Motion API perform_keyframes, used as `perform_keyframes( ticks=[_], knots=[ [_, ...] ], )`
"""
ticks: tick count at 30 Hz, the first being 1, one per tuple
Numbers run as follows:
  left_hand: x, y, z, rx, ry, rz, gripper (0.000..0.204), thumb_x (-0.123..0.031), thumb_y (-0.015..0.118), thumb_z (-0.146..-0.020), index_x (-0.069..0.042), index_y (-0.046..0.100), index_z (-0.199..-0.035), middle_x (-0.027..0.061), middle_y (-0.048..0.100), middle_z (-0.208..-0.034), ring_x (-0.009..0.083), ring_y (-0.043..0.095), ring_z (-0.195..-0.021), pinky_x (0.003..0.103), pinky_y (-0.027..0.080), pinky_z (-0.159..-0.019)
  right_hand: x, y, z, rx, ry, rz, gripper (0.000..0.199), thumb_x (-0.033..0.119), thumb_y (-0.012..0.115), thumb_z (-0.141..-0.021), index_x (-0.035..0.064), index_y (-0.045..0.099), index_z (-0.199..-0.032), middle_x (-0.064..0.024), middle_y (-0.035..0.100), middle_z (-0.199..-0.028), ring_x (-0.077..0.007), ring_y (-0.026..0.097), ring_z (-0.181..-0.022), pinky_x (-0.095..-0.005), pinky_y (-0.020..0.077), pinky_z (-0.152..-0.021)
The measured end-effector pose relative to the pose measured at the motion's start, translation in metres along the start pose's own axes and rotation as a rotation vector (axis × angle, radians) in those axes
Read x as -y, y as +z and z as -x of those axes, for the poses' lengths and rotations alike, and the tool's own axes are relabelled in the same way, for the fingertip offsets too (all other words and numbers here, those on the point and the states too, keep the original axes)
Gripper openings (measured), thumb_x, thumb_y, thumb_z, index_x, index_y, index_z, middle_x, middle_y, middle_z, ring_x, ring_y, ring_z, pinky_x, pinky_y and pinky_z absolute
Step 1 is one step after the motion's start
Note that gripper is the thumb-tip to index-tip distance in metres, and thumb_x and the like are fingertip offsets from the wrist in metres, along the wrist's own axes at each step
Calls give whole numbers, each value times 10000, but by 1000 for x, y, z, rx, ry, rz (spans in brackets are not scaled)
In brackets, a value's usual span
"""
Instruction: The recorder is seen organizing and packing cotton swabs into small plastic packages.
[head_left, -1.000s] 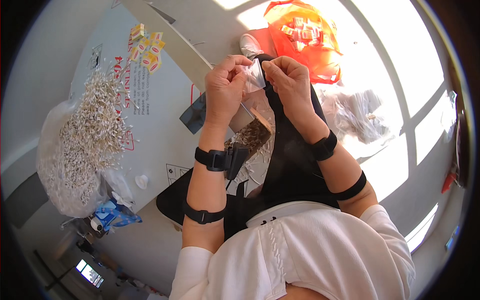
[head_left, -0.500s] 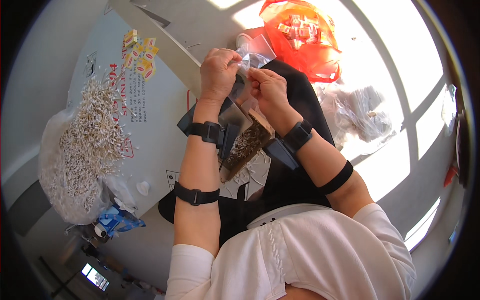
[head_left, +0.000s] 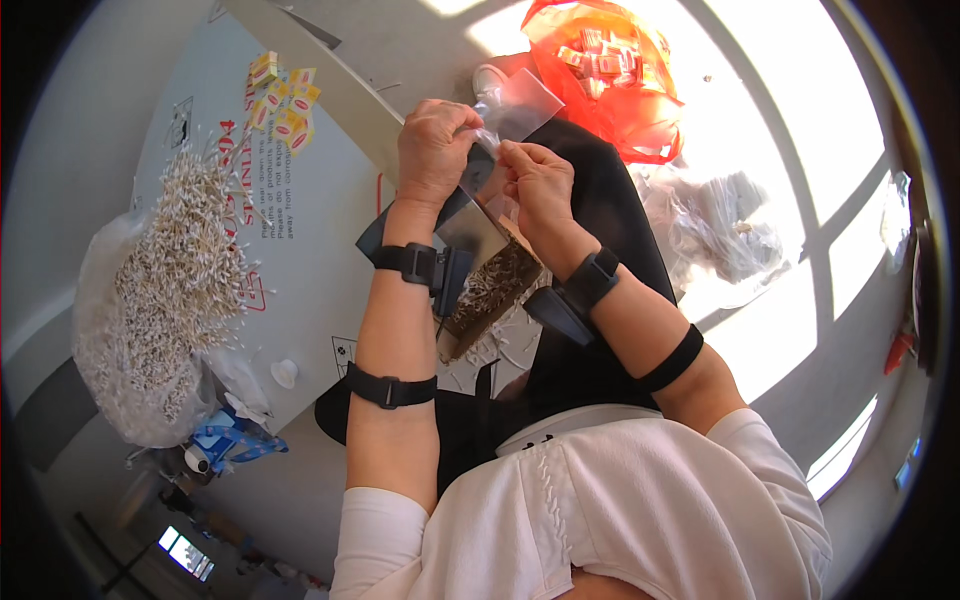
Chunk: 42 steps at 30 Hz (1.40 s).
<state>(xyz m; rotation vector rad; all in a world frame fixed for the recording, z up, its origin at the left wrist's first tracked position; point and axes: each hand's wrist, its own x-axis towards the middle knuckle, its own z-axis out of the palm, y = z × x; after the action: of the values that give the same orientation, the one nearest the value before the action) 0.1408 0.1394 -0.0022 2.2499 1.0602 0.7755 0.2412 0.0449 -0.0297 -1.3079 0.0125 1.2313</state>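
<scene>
My left hand (head_left: 432, 148) and my right hand (head_left: 543, 188) are close together above my lap, each pinching the edge of a small clear plastic bag (head_left: 532, 106). The bag's flat end sticks out beyond my fingers, toward a red bag. Below my forearms sits a cardboard box (head_left: 497, 287) with many cotton swabs in it, partly hidden by the arms. More loose swabs (head_left: 490, 352) lie beside that box. A dark, glossy flat sheet or panel (head_left: 372, 238) shows behind my left wrist.
On the table (head_left: 320, 270) at left, a big heap of cotton swabs (head_left: 190, 280) spills from a clear bag. Small yellow packets (head_left: 285, 110) lie at its far end. A red plastic bag (head_left: 640, 120) holding orange-white packets and crumpled clear plastic (head_left: 725, 230) are on the floor at right.
The clear bag's flat end has swung slightly right and spread flatter. Both hands keep their pinch, nearly in the same place.
</scene>
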Motion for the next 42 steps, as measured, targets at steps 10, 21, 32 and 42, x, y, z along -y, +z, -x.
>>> perform_keyframes(
  ticks=[10, 21, 32, 42],
  knots=[
    [2, 0, -4, 33, 4, -43, 84, -47, 694, -692, -93, 673, -759, 52, 679, -803, 247, 618, -881, 377, 475, -812, -8, -3, -8, -1, -126, 59, 113, 122, 696, -871, 17, 693, -829, -2, 621, -714, -46, 462, -550, -193, 369, -474],
    [3, -16, 12, 7, 10, 130, 45, -42, 675, -738, -33, 676, -782, 85, 673, -770, 220, 632, -769, 336, 504, -698, 0, 5, 22, 47, -64, 6, 135, 103, 689, -860, -14, 688, -793, 26, 579, -664, -34, 428, -555, -211, 317, -483],
    [-8, -25, 7, 55, -324, 372, 138, -105, 680, -851, 8, 653, -777, -2, 619, -649, 45, 528, -614, 214, 454, -587, 8, 5, 32, 75, -180, 61, 140, 120, 700, -857, -13, 703, -813, 21, 605, -693, -44, 462, -605, -206, 371, -547],
    [-4, -17, 4, 30, -312, 461, 64, -22, 617, -875, 31, 637, -847, 40, 646, -693, 76, 614, -649, 221, 490, -611, 6, -4, 28, 102, -330, 252, 139, 108, 699, -856, -28, 706, -831, 48, 607, -710, -28, 492, -657, -199, 397, -592]
  ],
)
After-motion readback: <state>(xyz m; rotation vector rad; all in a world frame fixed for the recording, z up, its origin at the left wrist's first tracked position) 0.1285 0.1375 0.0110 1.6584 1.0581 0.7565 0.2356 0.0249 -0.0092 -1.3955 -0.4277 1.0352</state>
